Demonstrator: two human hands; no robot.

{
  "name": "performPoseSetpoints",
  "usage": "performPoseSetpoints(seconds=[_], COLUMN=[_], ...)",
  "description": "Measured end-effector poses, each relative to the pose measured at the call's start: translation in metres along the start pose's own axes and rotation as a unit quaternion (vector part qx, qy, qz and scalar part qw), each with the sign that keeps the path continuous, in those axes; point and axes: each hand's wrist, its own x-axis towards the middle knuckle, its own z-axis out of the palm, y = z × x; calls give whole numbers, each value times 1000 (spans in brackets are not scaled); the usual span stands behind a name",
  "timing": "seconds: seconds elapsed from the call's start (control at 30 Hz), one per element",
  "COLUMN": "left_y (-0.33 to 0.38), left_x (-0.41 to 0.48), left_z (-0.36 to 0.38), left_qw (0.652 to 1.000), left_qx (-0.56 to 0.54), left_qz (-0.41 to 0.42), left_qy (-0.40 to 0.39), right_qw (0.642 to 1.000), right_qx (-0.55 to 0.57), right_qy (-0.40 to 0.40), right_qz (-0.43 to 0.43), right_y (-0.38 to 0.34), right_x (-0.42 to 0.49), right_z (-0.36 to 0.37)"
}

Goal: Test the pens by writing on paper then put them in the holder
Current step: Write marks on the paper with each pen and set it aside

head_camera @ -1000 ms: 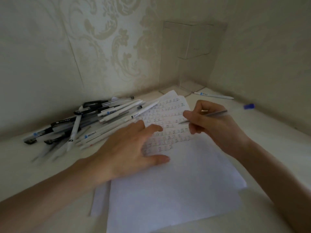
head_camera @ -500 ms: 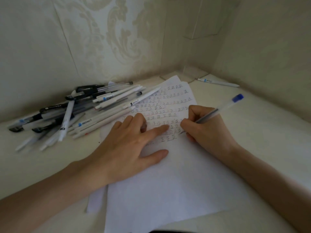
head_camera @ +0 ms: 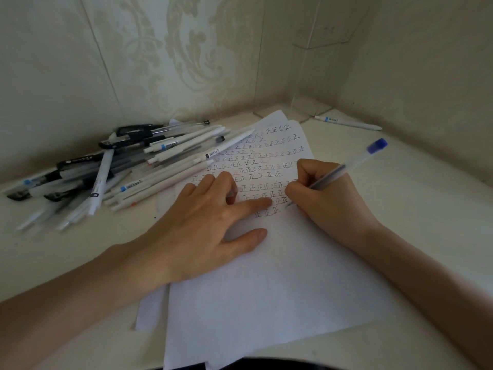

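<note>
My right hand [head_camera: 328, 198] grips a clear pen with a blue cap [head_camera: 352, 164], its tip touching the white paper [head_camera: 266, 284] at the end of the lowest row of written marks. My left hand [head_camera: 202, 231] lies flat with spread fingers on the paper and holds it down. A pile of several black and white pens [head_camera: 106, 166] lies to the left of the sheet. A clear plastic holder [head_camera: 309, 76] stands in the back corner against the wall, hard to make out.
One white pen [head_camera: 346, 122] lies alone near the holder at the back right. Patterned walls close the desk at the back and right. More sheets stick out under the top paper at its lower left.
The view dipped lower toward the desk. My right hand moved down to the lowest written row and set the pen tip there; the left hand stayed on the paper.
</note>
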Motion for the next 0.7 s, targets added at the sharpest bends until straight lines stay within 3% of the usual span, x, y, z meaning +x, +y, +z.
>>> performPoseSetpoints(seconds=[0.4,0.7], left_y=[-1,0], left_x=[-2,-5], left_z=[2,3], left_qw=[999,985], left_qx=[-37,-153], left_qz=[18,-12], left_qy=[27,72], right_qw=[1000,1000], right_qx=[7,5], right_qy=[1,-24], right_qz=[8,5], right_y=[-1,-3], right_x=[0,-4], right_z=[0,0])
